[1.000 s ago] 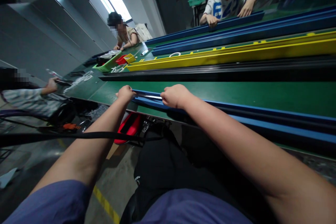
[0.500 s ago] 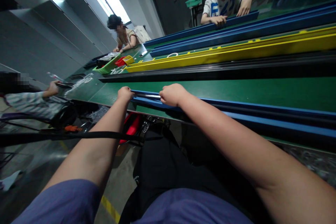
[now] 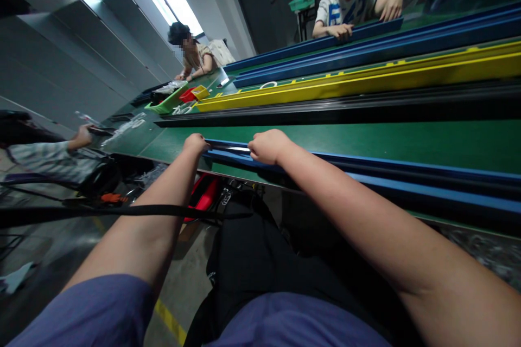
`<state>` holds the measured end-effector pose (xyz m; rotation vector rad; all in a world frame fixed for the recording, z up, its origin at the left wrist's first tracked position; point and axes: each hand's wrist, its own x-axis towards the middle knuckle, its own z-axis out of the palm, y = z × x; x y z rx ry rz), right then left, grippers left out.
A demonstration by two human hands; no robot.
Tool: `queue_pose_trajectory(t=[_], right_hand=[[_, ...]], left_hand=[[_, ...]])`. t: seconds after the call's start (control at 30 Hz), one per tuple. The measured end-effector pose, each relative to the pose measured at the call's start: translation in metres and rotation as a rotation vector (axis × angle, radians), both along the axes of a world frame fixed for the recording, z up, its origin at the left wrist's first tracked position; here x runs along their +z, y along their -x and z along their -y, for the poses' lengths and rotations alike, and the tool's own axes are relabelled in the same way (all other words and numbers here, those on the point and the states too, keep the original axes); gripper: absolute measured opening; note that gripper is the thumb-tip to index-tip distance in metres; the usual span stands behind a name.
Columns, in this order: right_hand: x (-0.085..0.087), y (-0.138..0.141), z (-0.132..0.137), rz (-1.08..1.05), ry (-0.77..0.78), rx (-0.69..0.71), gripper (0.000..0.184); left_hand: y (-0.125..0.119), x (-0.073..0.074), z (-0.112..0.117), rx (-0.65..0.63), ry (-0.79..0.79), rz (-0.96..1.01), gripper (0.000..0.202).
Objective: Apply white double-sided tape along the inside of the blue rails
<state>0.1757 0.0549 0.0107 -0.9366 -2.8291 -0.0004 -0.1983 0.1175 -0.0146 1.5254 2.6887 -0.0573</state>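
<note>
Strip [image 3: 233,148] of something thin and shiny – that is what two bare hands have between them at the near edge of the green table [image 3: 366,138], going by the head view. To handle it well, I'd say, both sides should pull evenly, with the strip straight, free of twist and in line with the blue rail [image 3: 407,185] beneath. A light pinch would likely serve better than a hard squeeze, since a piece so thin could kink; some care around the rail's edges seems wise too.

As for where it lies: the left hand [image 3: 196,143] is closed, seemingly pinching the strip at the left end of what shows, though its fingertips are turned away from me. The right hand [image 3: 269,147] is curled like a loose fist, gripping the strip, which runs in from the left. So it spans the gap between the two, just over the rail or down in its groove – I cannot tell which. The rail itself stretches on to the right, past the right forearm [image 3: 350,211]. A black rail [image 3: 285,113] lies on the far side, apart from both hands, with a yellow rail [image 3: 345,87] beyond that.
</note>
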Motion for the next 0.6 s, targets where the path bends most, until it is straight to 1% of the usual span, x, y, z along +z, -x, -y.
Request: queue_pose_trajectory(t=[0.2, 0.4, 0.5, 0.6], right_hand=[[-0.002, 0.0, -0.002, 0.0, 0.003, 0.003, 0.036], [-0.002, 0.001, -0.003, 0.011, 0.014, 0.016, 0.035], [-0.001, 0.001, -0.002, 0.011, 0.02, 0.016, 0.036], [-0.002, 0.001, -0.002, 0.008, 0.026, 0.01, 0.036]], left_hand=[[0.001, 0.006, 0.0, 0.022, 0.108, -0.026, 0.033], [0.006, 0.017, -0.003, 0.071, 0.188, 0.021, 0.034], [0.006, 0.018, -0.003, 0.075, 0.152, 0.075, 0.032], [0.005, 0.015, 0.003, 0.047, 0.052, 0.168, 0.033]])
